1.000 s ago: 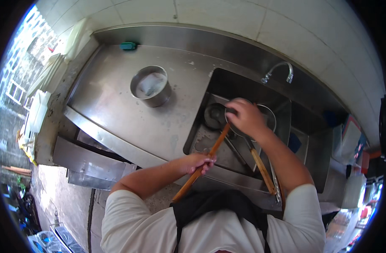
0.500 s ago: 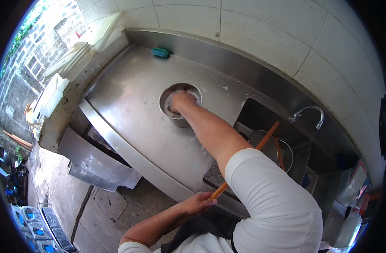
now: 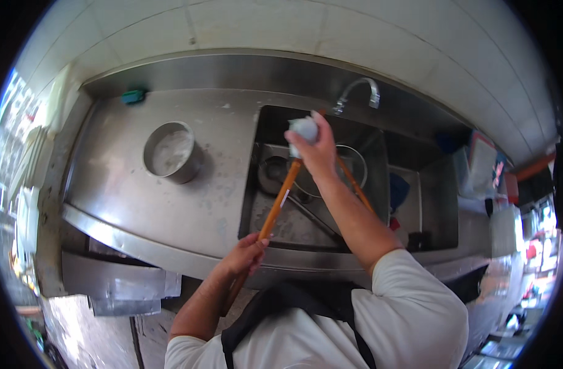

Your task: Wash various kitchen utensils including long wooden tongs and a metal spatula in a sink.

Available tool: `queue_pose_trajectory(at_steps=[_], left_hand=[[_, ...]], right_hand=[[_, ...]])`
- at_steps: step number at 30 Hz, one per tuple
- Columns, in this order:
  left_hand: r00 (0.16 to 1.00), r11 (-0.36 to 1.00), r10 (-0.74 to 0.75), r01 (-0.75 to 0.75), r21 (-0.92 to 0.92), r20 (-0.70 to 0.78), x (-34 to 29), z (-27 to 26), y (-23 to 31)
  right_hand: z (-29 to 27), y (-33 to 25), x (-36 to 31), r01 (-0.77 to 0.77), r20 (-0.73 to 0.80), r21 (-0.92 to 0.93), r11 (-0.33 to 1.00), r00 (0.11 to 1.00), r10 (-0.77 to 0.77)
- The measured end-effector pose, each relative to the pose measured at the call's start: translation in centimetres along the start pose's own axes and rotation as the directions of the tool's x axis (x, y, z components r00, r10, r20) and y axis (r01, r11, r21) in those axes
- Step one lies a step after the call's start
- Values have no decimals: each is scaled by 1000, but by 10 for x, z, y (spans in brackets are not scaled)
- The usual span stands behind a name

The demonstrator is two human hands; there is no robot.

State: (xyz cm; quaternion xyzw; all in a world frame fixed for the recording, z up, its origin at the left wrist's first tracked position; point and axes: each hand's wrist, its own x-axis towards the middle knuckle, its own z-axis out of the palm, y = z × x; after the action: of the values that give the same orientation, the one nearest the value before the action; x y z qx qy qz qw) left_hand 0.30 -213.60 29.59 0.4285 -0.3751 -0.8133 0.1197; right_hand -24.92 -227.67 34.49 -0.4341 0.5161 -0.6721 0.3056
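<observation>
Over the sink, my right hand [image 3: 319, 152] is closed around a pale, foamy sponge or cloth [image 3: 304, 128], pressed against an orange-brown wooden stick [image 3: 278, 206]. Lower down, my left hand [image 3: 243, 254] grips the same stick, which slants up and away to the right across the sink's front edge. Whether the stick ends in a tool head I cannot tell. To the left on the steel counter stands a round metal pot [image 3: 192, 163] with whitish suds inside. Beneath my hands, the sink basin [image 3: 249, 212] holds a dark round pan [image 3: 271, 175] and a second wooden stick [image 3: 354, 184].
A curved faucet [image 3: 372, 92] rises behind the sink. At the counter's [image 3: 122, 215] far left lies a green scrubbing brush or sponge [image 3: 133, 96]. A second basin [image 3: 438, 209] adjoins on the right, with plastic containers [image 3: 478, 163] beyond it.
My right hand has left the pot and moved right to the stick, now holding the foamy sponge or cloth. My left hand has kept its grip on the stick. The view has swung right.
</observation>
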Motion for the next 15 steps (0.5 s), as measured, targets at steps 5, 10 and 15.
queue_pose_trajectory(at_steps=[5, 10, 15], left_hand=[[999, 954, -21, 7, 298, 43, 17, 33, 26], [999, 823, 13, -36, 566, 44, 18, 63, 36], [993, 763, -12, -66, 642, 117, -23, 46, 50]], right_hand=[[-78, 52, -72, -433, -232, 334, 838, 824, 518], [-98, 61, -77, -435, -230, 551, 712, 741, 630], [-192, 26, 7, -304, -470, 499, 812, 691, 548]])
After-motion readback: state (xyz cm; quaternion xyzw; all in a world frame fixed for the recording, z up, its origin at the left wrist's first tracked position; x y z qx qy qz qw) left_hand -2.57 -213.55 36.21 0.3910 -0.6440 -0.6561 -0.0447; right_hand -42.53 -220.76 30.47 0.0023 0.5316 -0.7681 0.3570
